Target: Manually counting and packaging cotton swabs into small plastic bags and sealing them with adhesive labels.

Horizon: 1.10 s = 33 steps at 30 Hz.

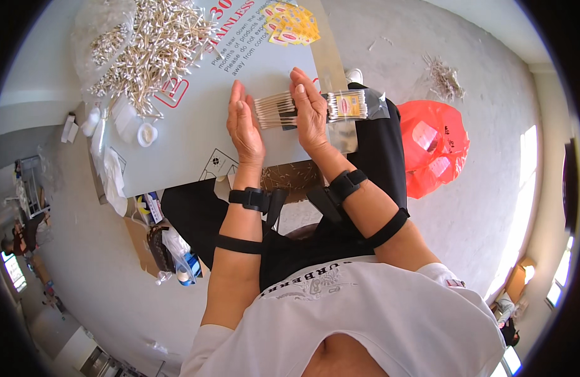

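A flat row of cotton swabs (274,110) lies on the table between my hands. My left hand (246,131) stands on its edge at the left ends of the swabs, fingers stretched out and palm turned toward them. Across the swabs rests my right hand (311,115), its fingers extended and thumb raised; it hides their middle part. To its right, a clear plastic bag (379,105) with a yellow label card (348,105) and more swab tips reaches past the table edge. Whether the swabs on both sides belong to one bundle is hidden under the right hand.
A big heap of loose cotton swabs (155,53) covers the far left of the film-covered table (202,129), near a small round white container (147,134). Yellow cards (292,25) lie at the far edge. A red plastic bag (428,147) sits on the floor at right.
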{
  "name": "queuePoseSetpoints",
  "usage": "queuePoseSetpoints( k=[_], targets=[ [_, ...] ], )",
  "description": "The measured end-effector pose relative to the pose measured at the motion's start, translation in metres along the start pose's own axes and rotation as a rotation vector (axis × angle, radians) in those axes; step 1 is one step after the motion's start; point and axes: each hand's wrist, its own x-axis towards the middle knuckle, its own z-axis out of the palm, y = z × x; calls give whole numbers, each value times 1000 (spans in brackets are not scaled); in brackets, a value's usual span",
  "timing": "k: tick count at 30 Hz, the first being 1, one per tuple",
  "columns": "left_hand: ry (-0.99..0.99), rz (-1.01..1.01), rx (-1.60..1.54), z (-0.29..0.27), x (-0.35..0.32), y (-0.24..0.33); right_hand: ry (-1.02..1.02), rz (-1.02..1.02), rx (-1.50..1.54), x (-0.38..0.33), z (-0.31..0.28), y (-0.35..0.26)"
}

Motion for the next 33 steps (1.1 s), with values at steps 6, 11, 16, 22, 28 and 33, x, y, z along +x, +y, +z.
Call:
queuePoseSetpoints(
  k=[6, 11, 16, 22, 28, 33],
  targets=[
    [-325, 388, 1137, -29, -16, 11, -101, 58, -107, 6, -22, -6],
    [-326, 451, 1334, 5, -24, 24, -13, 76, 2, 4, -19, -7],
    [-370, 262, 1482, 11, -23, 10, -61, 55, -65, 4, -10, -10],
    [-365, 255, 1477, 13, -19, 1, -39, 95, -9, 7, -21, -14],
    [5, 238, 622, 8, -7, -3, -33, 38, -18, 10, -12, -7],
    [38, 140, 452, 14, 2, -10, -59, 41, -33, 0, 1, -2]
  ],
)
